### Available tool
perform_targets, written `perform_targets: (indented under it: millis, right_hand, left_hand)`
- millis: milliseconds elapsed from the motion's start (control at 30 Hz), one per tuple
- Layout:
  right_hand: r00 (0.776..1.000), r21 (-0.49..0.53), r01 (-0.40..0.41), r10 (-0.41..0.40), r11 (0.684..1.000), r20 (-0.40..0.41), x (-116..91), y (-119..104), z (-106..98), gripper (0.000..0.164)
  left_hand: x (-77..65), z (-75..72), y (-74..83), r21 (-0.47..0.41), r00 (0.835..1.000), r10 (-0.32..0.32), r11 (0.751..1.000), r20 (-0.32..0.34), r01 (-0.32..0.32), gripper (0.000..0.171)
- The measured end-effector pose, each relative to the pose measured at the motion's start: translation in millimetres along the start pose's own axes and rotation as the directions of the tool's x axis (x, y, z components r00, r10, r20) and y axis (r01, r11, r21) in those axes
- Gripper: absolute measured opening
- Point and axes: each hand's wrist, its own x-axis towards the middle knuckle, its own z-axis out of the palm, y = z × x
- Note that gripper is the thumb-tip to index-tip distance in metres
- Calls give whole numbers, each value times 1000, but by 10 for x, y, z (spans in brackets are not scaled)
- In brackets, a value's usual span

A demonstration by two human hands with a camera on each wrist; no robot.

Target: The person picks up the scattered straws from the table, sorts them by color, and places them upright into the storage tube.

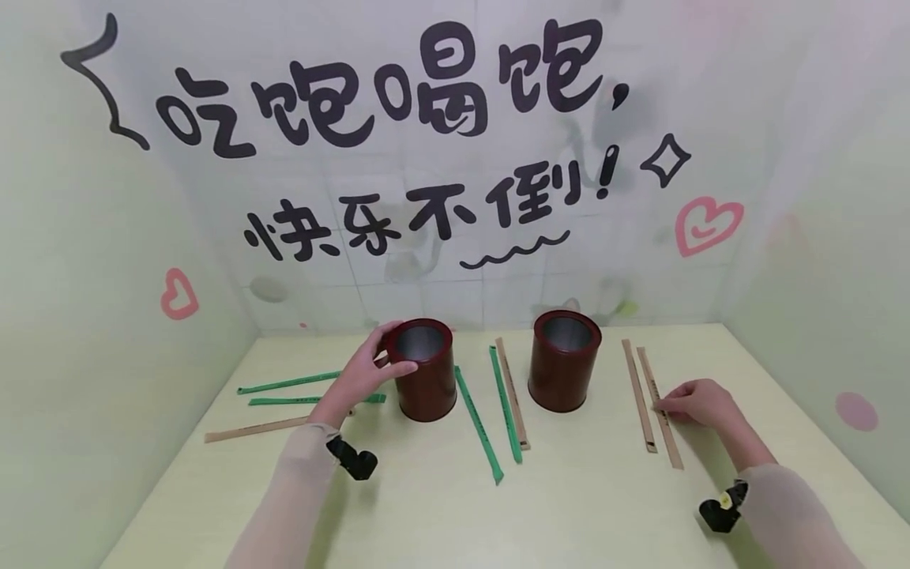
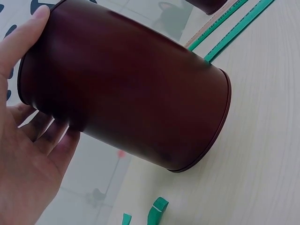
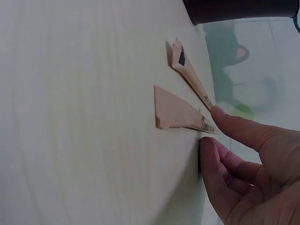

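Note:
My left hand [image 1: 366,371] grips a dark red can [image 1: 426,387] near its top, thumb on the front and fingers round the far left side. The can is upright and open-topped, its metallic inside visible in the head view. On the right, my right hand [image 1: 700,405] has its thumb and fingertips at either side of a long, narrow brown paper packet [image 1: 670,442], pinching it at mid-length. That packet lies flat on the table. A matching brown packet [image 3: 187,70] is just beyond it, close to the thumb in the right wrist view.
Another dark red can [image 1: 562,371] stands to the right of the held one. Between the cans lie two green packets [image 1: 479,427] and a brown packet [image 1: 513,395]. More green packets [image 1: 291,382] and a brown packet [image 1: 249,431] lie at left. Behind is a lettered wall [image 1: 441,292].

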Motion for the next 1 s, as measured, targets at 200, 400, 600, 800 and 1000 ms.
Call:
perform_targets:
  millis: [200, 400, 600, 800, 1000]
  right_hand:
    - [999, -77, -24, 22, 997, -29, 8, -113, 17, 26]
    - [1000, -17, -13, 13, 1000, -2, 41, -79, 26, 24]
    - [999, 94, -8, 4, 996, 44, 69, -41, -4, 30]
    - [997, 303, 13, -34, 953, 64, 62, -95, -84, 34]
    - [995, 437, 44, -81, 898, 65, 42, -194, -119, 34]
  left_hand:
    - [9, -21, 4, -2, 1000, 1, 1000, 7, -1, 79]
    - [-7, -16, 2, -4, 1000, 2, 1000, 6, -2, 79]
    - [-3, -23, -8, -5, 1000, -10, 1000, 1, 10, 79]
    - [19, -31, -2, -6, 1000, 4, 1000, 7, -4, 78]
    - [13, -28, -24, -14, 1000, 0, 1000, 11, 1, 78]
